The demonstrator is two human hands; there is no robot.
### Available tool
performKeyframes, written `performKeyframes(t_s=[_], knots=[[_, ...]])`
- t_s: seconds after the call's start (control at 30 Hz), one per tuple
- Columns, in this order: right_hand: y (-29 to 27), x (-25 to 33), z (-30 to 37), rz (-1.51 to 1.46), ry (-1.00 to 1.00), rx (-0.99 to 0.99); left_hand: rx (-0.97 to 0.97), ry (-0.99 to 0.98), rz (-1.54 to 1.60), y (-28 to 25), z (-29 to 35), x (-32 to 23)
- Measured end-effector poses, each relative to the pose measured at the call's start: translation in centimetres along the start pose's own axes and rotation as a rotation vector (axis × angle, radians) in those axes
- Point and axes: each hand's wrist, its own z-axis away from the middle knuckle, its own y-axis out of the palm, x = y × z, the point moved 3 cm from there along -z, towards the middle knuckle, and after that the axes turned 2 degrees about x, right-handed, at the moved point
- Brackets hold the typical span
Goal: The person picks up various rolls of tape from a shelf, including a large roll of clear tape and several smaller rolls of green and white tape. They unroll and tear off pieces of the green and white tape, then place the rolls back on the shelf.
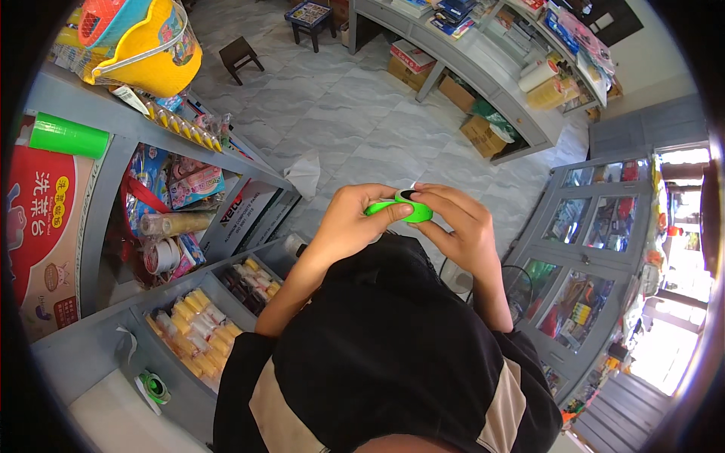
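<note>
Green roll (pixel 420 214) located above the black shirt (pixel 393 317), fingers of left hand (pixel 349 217) and right hand (pixel 464 225) closed on it. Judged light, smooth, fairly stiff; construction uncertain, partly covered. Recommended hold: outer rim.

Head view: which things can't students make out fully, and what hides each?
Head view, green object: partly covered by fingers of the left hand and right hand.
Head view, red carton: left side cut off by the dark lens rim.
Head view, goods inside the grey cabinet: too small to name behind glass.
</note>
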Motion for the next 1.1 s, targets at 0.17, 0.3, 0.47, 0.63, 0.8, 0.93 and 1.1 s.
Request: performKeyframes(t_s=[0.17,0.3,0.47,0.63,0.8,0.93,1.1], knots=[[-0.6,0.5,0.2,-0.235,-0.051,0.043,0.290,-0.036,0.161,-0.7,0.6,-0.8],[-0.8,1.1,-0.3,-0.230,-0.014,0.047,0.319,-0.022,0.318,-0.5,0.7,-0.7],[-0.1,1.7,-0.4,-0.068,-0.021,0.004,0.160,-0.012,0.112,-0.4,0.6,-1.2],[-0.5,0.9,-0.1,-0.277,-0.054,0.018,0.289,-0.012,0.085,-1.4,0.6,-1.0],[-1.0,1.1,-0.3,-0.422,-0.038,0.046,0.339,0.013,0.190,-1.2,0.9,-1.4],[-0.3,0.9,0.0,-0.134,0.026,0.007,0.212,-0.031,0.115,-1.1,0.6,-0.8],[0.3,1.3,0.1,-0.032,0.032,-0.047,0.088,0.139,0.059,-0.4,0.0,0.3]])
